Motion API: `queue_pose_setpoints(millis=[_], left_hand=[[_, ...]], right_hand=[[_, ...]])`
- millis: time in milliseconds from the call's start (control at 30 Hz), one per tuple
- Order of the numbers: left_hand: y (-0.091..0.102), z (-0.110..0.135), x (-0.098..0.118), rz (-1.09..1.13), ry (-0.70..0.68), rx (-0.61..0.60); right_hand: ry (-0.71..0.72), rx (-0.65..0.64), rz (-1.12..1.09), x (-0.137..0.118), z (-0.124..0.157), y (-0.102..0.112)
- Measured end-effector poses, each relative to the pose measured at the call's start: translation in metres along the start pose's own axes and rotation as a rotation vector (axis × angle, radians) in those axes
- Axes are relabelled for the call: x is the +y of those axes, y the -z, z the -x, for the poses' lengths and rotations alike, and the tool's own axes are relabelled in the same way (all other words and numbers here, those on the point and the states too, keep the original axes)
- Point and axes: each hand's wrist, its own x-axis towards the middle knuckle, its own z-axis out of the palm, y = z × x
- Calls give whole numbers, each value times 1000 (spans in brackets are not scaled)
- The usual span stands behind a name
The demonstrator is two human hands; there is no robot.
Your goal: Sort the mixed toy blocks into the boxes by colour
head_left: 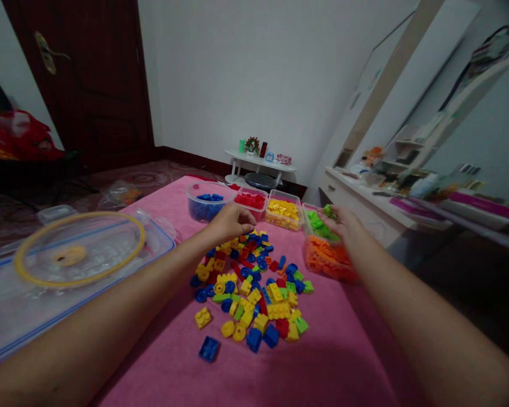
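A heap of mixed plastic bricks (252, 294) in blue, yellow, red, green and orange lies on a pink cloth (254, 367). My left hand (230, 222) hovers over the far end of the heap, fingers curled downward; I cannot make out what they hold, if anything. My right hand (343, 221) is over the green brick box (318, 223), pinching a green brick (330, 212). Behind the heap stand a round tub of blue bricks (206, 204), a box of red bricks (250, 200) and a box of yellow bricks (284, 210). A box of orange bricks (328, 259) sits under my right wrist.
A large clear lid with a yellow ring (74, 249) lies at the left on the cloth. A white dresser (365, 198) with clutter stands to the right, a small white shelf (261, 161) by the far wall, and a dark door (89, 79) at the back left.
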Motion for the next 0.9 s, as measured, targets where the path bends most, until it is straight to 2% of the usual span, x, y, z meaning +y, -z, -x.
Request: queue_pose_setpoints(millis=[100,233,300,333,400,467,567,667,733,800,900], left_hand=[[1,3,1,-108,-5,-68],[2,7,8,-245,-43,-107],[2,8,12,-295,-59,-101],[2,8,12,-300,-60,-104],[2,7,11,-274,-49,-100],[3,5,6,-234,-40,-61],[7,1,-3,-167,-37,24],[13,-2,-9,-100,-13,96],[18,-3,-11,-60,12,134],[23,-3,-13,-27,44,162],[29,-4,-19,-28,91,199]], right_hand=[[-25,136,215,-7,-13,13],[42,200,479,-11,-12,25],[160,173,634,-10,-2,26],[279,129,739,-8,6,26],[648,-48,994,-1,34,24],[1012,-320,1113,12,77,24],[1288,-772,1234,37,156,24],[1367,-1208,1315,61,224,19],[1396,-1436,1334,75,252,10],[1432,-1530,1298,86,262,-2],[1355,-1498,1340,98,251,-21]])
